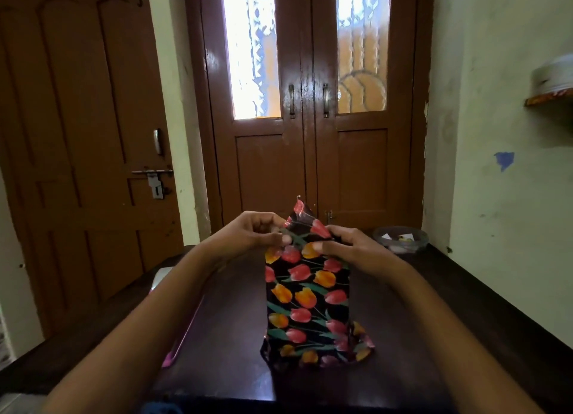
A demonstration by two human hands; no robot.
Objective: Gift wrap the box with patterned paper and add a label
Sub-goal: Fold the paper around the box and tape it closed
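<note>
Now left hand point(259, 231) and right hand point(348, 248) pinch the top flap of the upright tulip-papered box point(308, 300).

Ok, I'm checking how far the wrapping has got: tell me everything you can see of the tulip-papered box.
The box stands upright on the dark table, tall and narrow, its near face covered in glossy black paper printed with red and orange tulips and green leaves. At the top the paper rises to a loose point; the left hand pinches it, the right hand grips the other side. At the base spare paper flares out, crumpled and unfolded. No label shows.
</note>
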